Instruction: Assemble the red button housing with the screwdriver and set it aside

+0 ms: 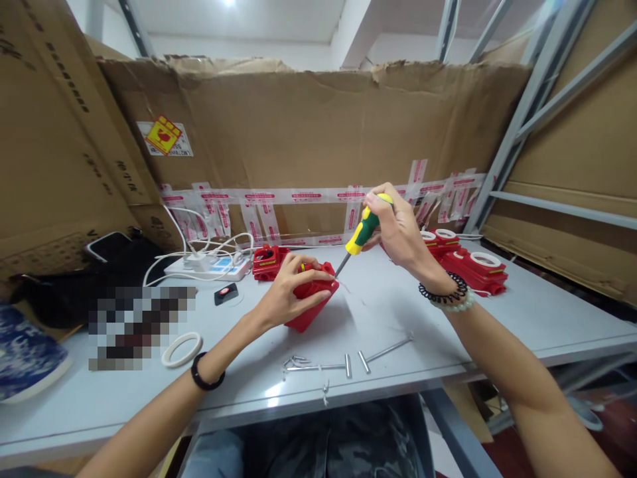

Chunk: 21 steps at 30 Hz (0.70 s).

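My left hand [293, 290] is wrapped over a red plastic housing [304, 318] and holds it tilted on the table. In my right hand [397, 229] is a screwdriver [365, 229] with a yellow and green handle, gripped near its top. The screwdriver's shaft slants down to the left, and its tip meets or nearly meets the housing's upper right corner; I cannot tell whether a screw is there. In front of the housing lie two metal T-shaped bars, one on the left [318, 367] and one on the right [385, 352].
Behind my left hand sits another red housing [266, 264], with a white power strip [209, 267] and tangled cables beside it. More red housings [472, 269] with white rings stand at right. A white ring [182, 350] lies at left. A cardboard wall [308, 133] closes the back.
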{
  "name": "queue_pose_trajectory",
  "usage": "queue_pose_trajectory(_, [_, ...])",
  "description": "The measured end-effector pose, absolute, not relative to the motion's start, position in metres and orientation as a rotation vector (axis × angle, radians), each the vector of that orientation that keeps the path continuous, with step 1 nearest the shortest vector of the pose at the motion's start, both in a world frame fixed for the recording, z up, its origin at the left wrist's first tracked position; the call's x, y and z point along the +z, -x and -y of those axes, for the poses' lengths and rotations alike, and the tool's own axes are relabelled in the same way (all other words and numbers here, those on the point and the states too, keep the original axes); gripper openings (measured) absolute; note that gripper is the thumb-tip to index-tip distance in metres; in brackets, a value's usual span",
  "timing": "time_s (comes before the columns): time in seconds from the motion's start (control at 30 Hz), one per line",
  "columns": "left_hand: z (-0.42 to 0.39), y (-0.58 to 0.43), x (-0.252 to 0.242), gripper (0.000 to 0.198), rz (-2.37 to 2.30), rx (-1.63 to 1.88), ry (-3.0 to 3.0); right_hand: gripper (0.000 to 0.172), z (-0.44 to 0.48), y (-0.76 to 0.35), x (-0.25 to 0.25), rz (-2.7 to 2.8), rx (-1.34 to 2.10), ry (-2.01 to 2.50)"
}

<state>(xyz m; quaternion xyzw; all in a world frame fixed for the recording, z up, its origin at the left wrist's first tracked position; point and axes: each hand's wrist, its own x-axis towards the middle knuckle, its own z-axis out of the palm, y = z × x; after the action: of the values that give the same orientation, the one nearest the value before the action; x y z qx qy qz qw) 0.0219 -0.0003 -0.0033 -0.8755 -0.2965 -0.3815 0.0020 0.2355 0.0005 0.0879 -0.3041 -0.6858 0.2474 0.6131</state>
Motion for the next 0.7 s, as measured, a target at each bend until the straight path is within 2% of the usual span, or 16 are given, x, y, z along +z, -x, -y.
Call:
queue_pose_trajectory(0.07, [0.001, -0.021, -0.003, 0.020, 0.955, -1.208, 2.732, 0.023, -0.001, -0.236, 0.087, 1.583, 0.572, 0.673])
queue_pose_trajectory(0.17, [0.002, -0.019, -0.003, 0.019, 0.958, -1.226, 2.716, 0.017, -0.003, -0.238, 0.084, 1.546, 0.394, 0.709])
queue_pose_trajectory(0.27, [0.002, -0.018, -0.004, 0.018, 0.929, -1.233, 2.707, 0.027, -0.006, -0.241, 0.085, 1.580, 0.233, 0.805])
queue_pose_trajectory(0.3, [0.001, -0.018, -0.005, 0.019, 0.914, -1.241, 2.702, 0.026, -0.008, -0.243, 0.087, 1.626, 0.228, 0.837])
queue_pose_trajectory(0.43, [0.000, -0.016, -0.007, 0.021, 0.860, -1.284, 2.674, 0.005, -0.010, -0.254, 0.103, 1.831, 0.451, 0.941])
queue_pose_trajectory(0.57, [0.000, -0.016, -0.008, 0.021, 0.847, -1.285, 2.675, 0.008, -0.009, -0.264, 0.113, 1.936, 0.625, 1.066])
queue_pose_trajectory(0.7, [0.001, -0.015, -0.007, 0.022, 0.826, -1.273, 2.703, 0.046, -0.008, -0.265, 0.110, 1.946, 0.177, 1.224])
